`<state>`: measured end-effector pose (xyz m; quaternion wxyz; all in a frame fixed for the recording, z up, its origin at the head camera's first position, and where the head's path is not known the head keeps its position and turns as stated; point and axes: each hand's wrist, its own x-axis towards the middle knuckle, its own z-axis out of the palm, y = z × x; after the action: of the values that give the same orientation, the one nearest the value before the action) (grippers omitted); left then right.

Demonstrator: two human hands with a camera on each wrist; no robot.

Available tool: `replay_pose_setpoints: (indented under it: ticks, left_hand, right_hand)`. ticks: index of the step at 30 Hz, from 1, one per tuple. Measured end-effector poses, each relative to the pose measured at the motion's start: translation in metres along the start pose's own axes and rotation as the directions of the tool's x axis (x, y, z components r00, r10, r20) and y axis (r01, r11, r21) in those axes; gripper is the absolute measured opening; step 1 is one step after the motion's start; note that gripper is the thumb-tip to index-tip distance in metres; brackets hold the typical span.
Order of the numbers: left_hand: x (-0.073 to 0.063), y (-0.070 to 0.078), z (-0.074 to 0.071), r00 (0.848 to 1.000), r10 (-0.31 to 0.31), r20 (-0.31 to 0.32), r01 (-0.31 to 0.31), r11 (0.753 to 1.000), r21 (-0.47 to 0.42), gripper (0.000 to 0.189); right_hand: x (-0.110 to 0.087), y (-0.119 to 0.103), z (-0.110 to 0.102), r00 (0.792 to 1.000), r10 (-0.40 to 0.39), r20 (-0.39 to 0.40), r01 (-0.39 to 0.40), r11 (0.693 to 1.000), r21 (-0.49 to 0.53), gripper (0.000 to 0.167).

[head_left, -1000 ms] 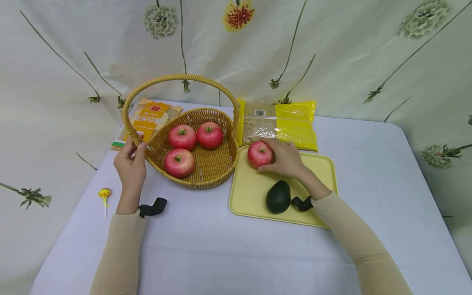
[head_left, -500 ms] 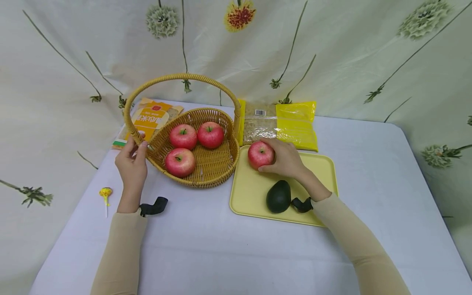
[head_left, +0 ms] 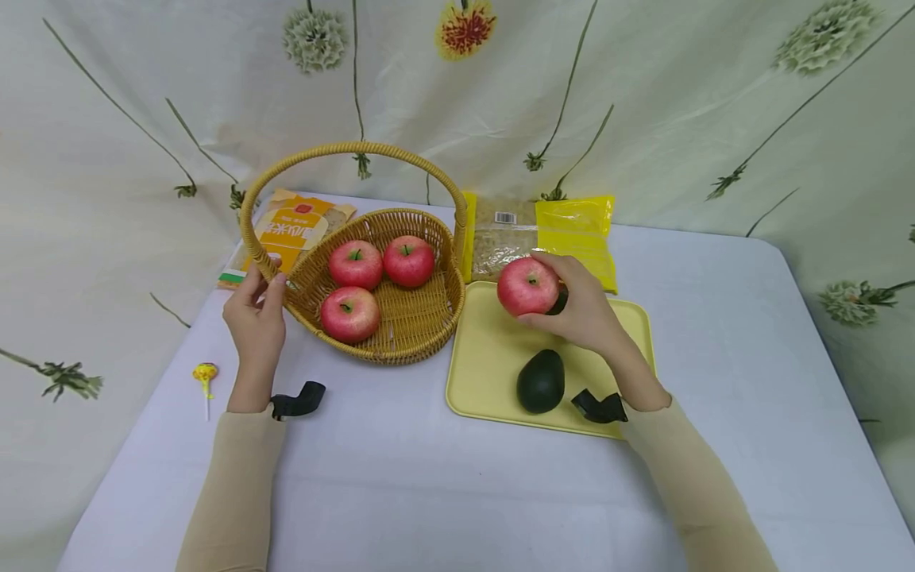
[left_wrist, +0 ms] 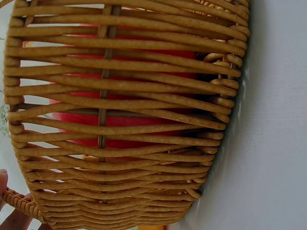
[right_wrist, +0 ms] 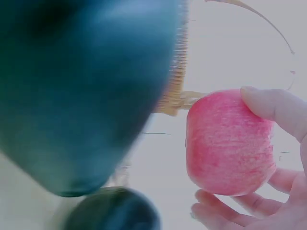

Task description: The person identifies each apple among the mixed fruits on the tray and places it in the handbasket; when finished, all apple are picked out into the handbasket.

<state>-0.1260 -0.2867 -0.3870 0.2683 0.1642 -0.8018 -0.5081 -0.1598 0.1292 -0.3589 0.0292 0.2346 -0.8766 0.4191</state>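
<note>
My right hand [head_left: 582, 306] holds a red apple [head_left: 527, 287] between thumb and fingers over the back of the yellow tray [head_left: 472, 373]. The same apple [right_wrist: 230, 143] fills the palm side of the right wrist view. My left hand [head_left: 256, 314] pinches the foot of the handle of a wicker basket [head_left: 407, 322]. Three more apples [head_left: 349, 314] lie inside that basket. A dark green avocado [head_left: 540, 381] rests on the tray. Behind the held apple, a second dark avocado [head_left: 561, 300] is mostly hidden by the right hand.
A yellow food packet [head_left: 575, 242] lies behind the tray, and an orange packet [head_left: 286, 234] behind the basket. Left of the left forearm is a yellow lollipop [head_left: 205, 373]. The basket's tall handle [head_left: 353, 148] arches over its opening. A flowered cloth [head_left: 643, 143] hangs at the back.
The right hand has lifted the apple off the tray and drawn it slightly right, uncovering part of a second avocado. The left hand keeps its place on the basket handle.
</note>
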Motion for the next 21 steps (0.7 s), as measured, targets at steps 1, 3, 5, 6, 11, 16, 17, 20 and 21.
replay_pose_setpoints:
  ticks: [1, 3, 5, 6, 11, 16, 17, 20, 21]
  left_hand:
    - [0.0, 0.0, 0.0, 1.0, -0.001, 0.0, 0.001, 1.0, -0.003, 0.037]
    - [0.0, 0.0, -0.001, 1.0, 0.002, 0.0, -0.002, 1.0, -0.008, 0.036]
    - [0.0, 0.0, -0.001, 1.0, 0.002, -0.001, -0.002, 1.0, -0.01, 0.036]
    - [0.0, 0.0, -0.001, 1.0, 0.003, -0.002, -0.003, 1.0, -0.009, 0.036]
    - [0.001, -0.002, 0.0, 1.0, 0.014, -0.006, -0.014, 1.0, -0.012, 0.036]
    - [0.002, -0.004, 0.0, 1.0, 0.019, -0.006, -0.019, 1.0, -0.008, 0.036]
    - [0.002, -0.005, 0.0, 1.0, 0.018, -0.006, -0.018, 1.0, -0.006, 0.036]
    - [0.002, -0.004, 0.001, 1.0, 0.013, -0.005, -0.013, 1.0, -0.001, 0.037]
    - [0.002, -0.003, 0.001, 1.0, 0.013, -0.004, -0.013, 1.0, -0.001, 0.037]
  right_hand:
    - [-0.002, -0.003, -0.002, 1.0, 0.007, -0.008, -0.007, 1.0, 0.022, 0.084]
    - [-0.006, -0.007, -0.006, 1.0, 0.028, -0.014, -0.027, 0.998, 0.062, 0.084]
    - [-0.008, -0.012, -0.008, 0.999, 0.039, -0.016, -0.037, 0.994, 0.103, 0.084]
    - [-0.009, -0.014, -0.008, 0.999, 0.04, -0.016, -0.038, 0.992, 0.117, 0.084]
    - [-0.01, -0.027, -0.008, 1.0, 0.023, 0.004, -0.023, 0.986, 0.162, 0.084]
    - [-0.002, -0.043, -0.001, 0.998, -0.007, 0.055, -0.003, 0.984, 0.179, 0.084]
    - [0.0, -0.045, 0.001, 0.998, -0.014, 0.066, 0.002, 0.982, 0.188, 0.084]
    - [0.009, -0.052, 0.009, 0.994, -0.041, 0.099, 0.019, 0.978, 0.209, 0.083]
    - [0.012, -0.055, 0.013, 0.993, -0.05, 0.11, 0.025, 0.977, 0.212, 0.083]
